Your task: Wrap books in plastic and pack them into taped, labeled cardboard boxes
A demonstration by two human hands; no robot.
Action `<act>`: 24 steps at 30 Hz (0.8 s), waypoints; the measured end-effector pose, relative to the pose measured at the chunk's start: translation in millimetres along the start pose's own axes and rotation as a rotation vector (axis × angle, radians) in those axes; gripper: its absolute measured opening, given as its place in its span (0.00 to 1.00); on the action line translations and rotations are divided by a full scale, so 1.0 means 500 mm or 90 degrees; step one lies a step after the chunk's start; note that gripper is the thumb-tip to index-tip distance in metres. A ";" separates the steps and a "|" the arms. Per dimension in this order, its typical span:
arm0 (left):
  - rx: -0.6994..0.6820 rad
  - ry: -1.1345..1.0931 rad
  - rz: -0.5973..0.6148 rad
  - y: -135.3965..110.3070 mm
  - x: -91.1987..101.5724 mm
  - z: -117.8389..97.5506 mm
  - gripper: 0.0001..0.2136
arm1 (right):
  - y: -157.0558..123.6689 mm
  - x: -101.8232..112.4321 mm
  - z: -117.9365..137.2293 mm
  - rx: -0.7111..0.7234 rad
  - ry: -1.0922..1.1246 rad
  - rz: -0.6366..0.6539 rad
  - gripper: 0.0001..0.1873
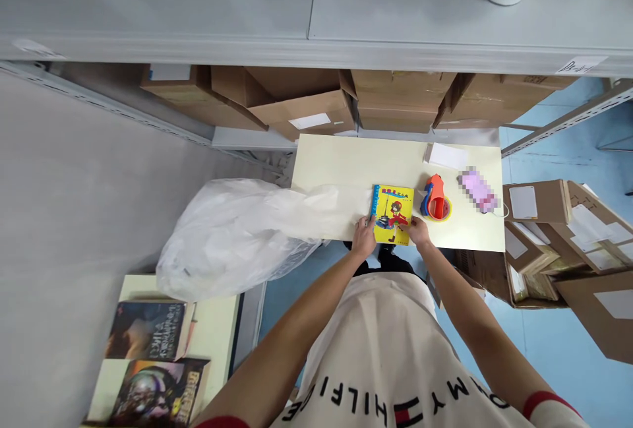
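A small yellow book with a cartoon figure on its cover lies at the near edge of a cream table. My left hand grips the book's lower left corner, fingers curled on it. My right hand holds the lower right corner. Just right of the book stands an orange and blue tape dispenser with a yellow roll. A large crumpled clear plastic bag hangs off the table's left end, its neck reaching to the book.
White paper slips lie at the table's far right. Open cardboard boxes fill the shelf behind, more boxes stand on the blue floor at right. Dark-covered books lie on a low surface at lower left.
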State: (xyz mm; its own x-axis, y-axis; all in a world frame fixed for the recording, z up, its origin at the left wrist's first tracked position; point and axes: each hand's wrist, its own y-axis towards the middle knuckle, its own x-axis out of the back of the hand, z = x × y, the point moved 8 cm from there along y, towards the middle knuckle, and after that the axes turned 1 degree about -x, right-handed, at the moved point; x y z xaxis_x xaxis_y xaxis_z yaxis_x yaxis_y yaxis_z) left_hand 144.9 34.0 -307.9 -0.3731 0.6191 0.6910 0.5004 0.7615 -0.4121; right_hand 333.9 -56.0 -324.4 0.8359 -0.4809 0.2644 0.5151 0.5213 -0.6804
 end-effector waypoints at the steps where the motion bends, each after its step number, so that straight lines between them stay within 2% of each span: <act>1: 0.006 0.002 -0.003 -0.001 0.000 0.001 0.33 | 0.000 0.000 0.007 0.002 0.008 0.014 0.21; 6: 0.039 -0.032 -0.021 -0.008 -0.013 0.013 0.36 | -0.029 -0.007 0.037 0.025 0.041 0.041 0.23; 9: 0.037 -0.086 -0.013 -0.008 -0.031 0.005 0.38 | -0.059 0.001 0.051 0.046 0.029 0.037 0.24; 14: 0.036 -0.185 0.086 0.002 -0.079 -0.067 0.37 | -0.112 0.086 0.086 0.098 -0.095 -0.082 0.20; 17: -0.004 -0.259 0.091 0.003 -0.073 -0.130 0.32 | -0.137 0.116 0.111 0.114 -0.155 -0.133 0.18; 19: -0.070 -0.340 0.068 -0.005 -0.045 -0.167 0.29 | -0.149 0.103 0.129 0.135 -0.164 -0.128 0.18; 21: -0.126 -0.421 0.065 -0.020 -0.011 -0.185 0.27 | -0.158 0.064 0.143 0.169 -0.135 -0.075 0.20; 24: -0.137 -0.485 0.053 -0.038 0.043 -0.165 0.23 | -0.165 -0.016 0.149 0.204 -0.051 0.074 0.25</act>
State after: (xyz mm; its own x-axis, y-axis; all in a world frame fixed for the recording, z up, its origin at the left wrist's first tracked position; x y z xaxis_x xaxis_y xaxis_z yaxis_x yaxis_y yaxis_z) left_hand 191.8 17.1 -236.1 -0.7203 0.6928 0.0345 0.6613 0.7009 -0.2673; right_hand 298.7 -42.5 -219.6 0.8984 -0.3551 0.2586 0.4379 0.7706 -0.4632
